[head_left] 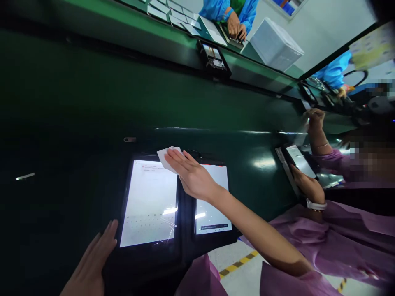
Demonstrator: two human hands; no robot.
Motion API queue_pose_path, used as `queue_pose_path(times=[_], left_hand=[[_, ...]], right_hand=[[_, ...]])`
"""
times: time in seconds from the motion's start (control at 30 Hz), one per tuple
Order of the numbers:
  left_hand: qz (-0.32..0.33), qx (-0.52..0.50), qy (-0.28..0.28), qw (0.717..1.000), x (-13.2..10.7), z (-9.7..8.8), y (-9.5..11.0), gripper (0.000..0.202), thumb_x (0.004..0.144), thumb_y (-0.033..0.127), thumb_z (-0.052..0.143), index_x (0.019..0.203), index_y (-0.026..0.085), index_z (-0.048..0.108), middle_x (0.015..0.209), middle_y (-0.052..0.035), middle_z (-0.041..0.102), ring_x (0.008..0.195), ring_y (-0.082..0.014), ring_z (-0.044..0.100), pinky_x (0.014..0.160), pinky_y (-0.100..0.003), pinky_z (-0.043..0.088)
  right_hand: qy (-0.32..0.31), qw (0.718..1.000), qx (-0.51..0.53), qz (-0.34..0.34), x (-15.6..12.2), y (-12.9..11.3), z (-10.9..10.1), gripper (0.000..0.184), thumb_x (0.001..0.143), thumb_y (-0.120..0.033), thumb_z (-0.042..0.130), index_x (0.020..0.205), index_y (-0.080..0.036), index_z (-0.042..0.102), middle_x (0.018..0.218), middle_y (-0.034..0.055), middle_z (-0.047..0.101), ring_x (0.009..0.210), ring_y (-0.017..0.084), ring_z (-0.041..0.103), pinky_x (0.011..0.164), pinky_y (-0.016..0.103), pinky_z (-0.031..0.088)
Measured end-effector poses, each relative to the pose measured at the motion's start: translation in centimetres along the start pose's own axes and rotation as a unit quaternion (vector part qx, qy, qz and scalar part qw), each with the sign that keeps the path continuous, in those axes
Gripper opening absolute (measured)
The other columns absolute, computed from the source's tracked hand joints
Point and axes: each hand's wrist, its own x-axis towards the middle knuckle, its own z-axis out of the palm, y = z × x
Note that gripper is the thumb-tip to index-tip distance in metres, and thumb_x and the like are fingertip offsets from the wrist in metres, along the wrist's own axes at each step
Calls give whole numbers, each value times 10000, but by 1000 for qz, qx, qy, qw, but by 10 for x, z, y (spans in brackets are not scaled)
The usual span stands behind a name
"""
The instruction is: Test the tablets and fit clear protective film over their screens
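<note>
Tabletop: dark green, glossy, pale glare patches toward the right. Two tablets lie side by side on its near part, the left tablet and the right tablet, screens up, lit white, each catching a bright streak of light.

My right grip crosses over the gap between them, fingers nearly straight, holding a folded white wipe at the far right corner of the left tablet; thumb hidden. My left grip is uncurled, fingers straight, with nothing that I can see in it, just beside the left tablet's left edge; contact I cannot tell.

A small grey piece lies beyond the left tablet; a pale strip farther left. Far ledge: a black-framed device with a lit display.

Room: beyond the ledge, a blue-sleeved co-worker, hands at work, white box to the right. Near right, a co-worker in purple handles another tablet. Floor pale, yellow-and-black tape across it.
</note>
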Motion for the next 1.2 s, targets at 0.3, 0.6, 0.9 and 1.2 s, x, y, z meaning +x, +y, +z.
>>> queue_pose_path(times=[0.3, 0.6, 0.9, 1.2], left_hand=[[70, 50, 75, 993, 5, 5, 3, 933, 860, 669, 459, 1556, 204, 46, 1586, -113, 281, 1295, -341, 507, 941, -462, 551], [16, 54, 73, 996, 7, 2, 8, 1061, 774, 707, 565, 1550, 216, 32, 1594, -147, 243, 1348, -371, 442, 944, -494, 538], [65, 85, 95, 990, 4, 12, 1, 1172, 693, 786, 576, 1515, 60, 162, 1511, -220, 377, 1430, -362, 306, 1119, -485, 324], [5, -40, 48, 998, 6, -4, 6, 1183, 680, 739, 626, 1545, 179, 46, 1574, -183, 272, 1419, -399, 314, 1103, -568, 384]], right_hand=[[-165, 966, 137, -143, -104, -99, 11, 445, 961, -163, 419, 1387, -50, 485, 1459, 97, 491, 1418, 185, 373, 1241, 344, 227], [72, 995, 71, 16, 14, -41, 5, 578, 888, -6, 254, 1441, -87, 401, 1518, 119, 403, 1485, 182, 183, 1234, 510, 188], [-74, 990, 62, -103, 3, -84, 41, 540, 918, -30, 334, 1457, -13, 373, 1551, 145, 316, 1495, 207, 124, 1254, 429, 192], [-105, 954, 184, -215, -74, -120, 24, 402, 987, -221, 354, 1298, -61, 552, 1395, 75, 570, 1414, 151, 384, 1229, 278, 259]])
